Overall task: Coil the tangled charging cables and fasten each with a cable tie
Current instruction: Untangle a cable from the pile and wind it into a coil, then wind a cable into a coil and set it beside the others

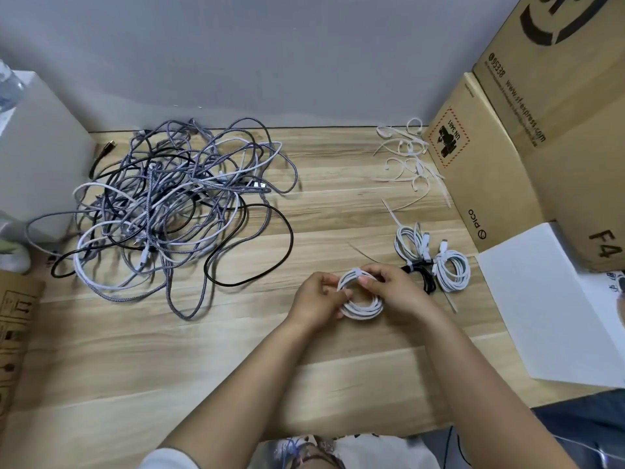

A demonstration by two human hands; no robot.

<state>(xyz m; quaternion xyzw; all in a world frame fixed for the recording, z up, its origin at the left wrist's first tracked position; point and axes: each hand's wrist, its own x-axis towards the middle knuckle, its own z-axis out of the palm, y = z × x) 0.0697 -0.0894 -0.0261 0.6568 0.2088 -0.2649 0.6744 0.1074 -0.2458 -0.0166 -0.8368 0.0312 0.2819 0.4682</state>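
Cables mostly lie tangled at ten o'clock; my left hand [316, 299] and right hand [394, 286] pinch a white coil [363, 308], tie apparently on; next, I judge, cinching it tight.

Just the stuff sitting around on the wood desk [135, 384]

Two cardboard boxes [554, 137] are stacked at the right against the grey wall [253, 55], one with a PICO logo and a red hazard label. A white box [541, 306] lies in front of them, another white box [37, 154] stands far left, and a cardboard piece [15, 336] pokes in at the left edge.
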